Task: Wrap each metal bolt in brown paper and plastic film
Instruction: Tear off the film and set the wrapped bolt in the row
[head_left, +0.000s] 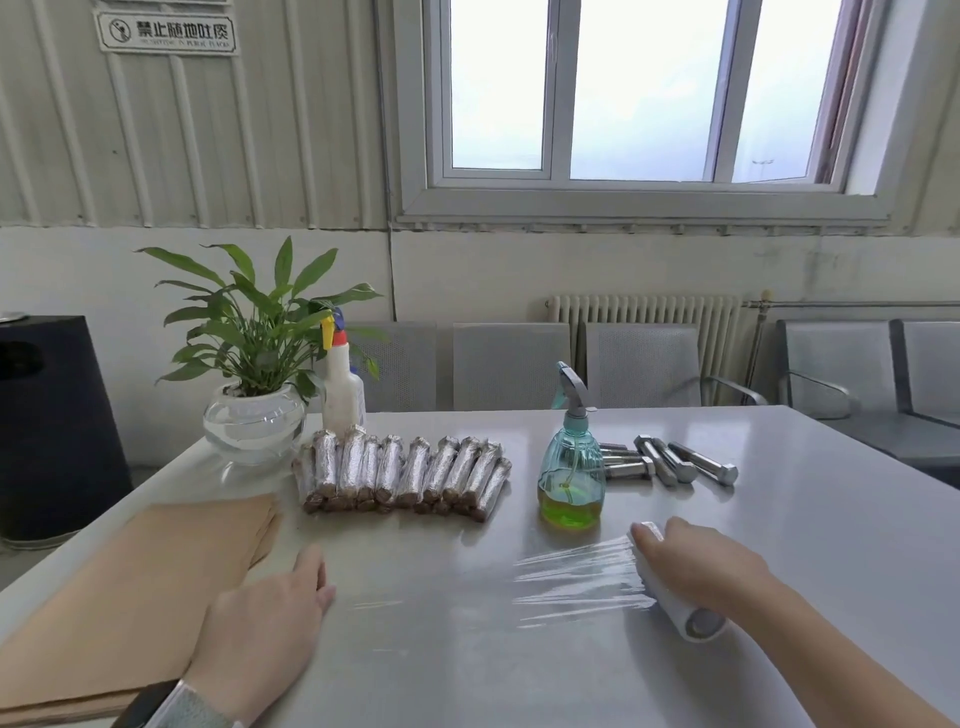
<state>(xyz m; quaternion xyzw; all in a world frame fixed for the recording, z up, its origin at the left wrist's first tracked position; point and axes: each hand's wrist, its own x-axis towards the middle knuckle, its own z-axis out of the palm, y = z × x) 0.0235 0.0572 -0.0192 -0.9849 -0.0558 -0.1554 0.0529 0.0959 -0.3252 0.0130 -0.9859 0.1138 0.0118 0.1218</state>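
Observation:
My right hand (701, 566) grips a roll of plastic film (685, 610) lying on the grey table. A sheet of clear film (571, 582) stretches from the roll leftward across the table. My left hand (270, 623) rests flat on the table at the film's left end, fingers relaxed. A stack of brown paper sheets (140, 582) lies at the near left. Several wrapped bolts (405, 475) sit in a row at the middle. Several bare metal bolts (670, 462) lie behind and to the right of a spray bottle.
A teal spray bottle (571, 467) with green liquid stands between the wrapped and bare bolts. A white spray bottle (343, 384) and a potted plant in a glass bowl (254, 415) stand at the far left corner. Chairs (511, 364) line the wall behind the table (805, 545).

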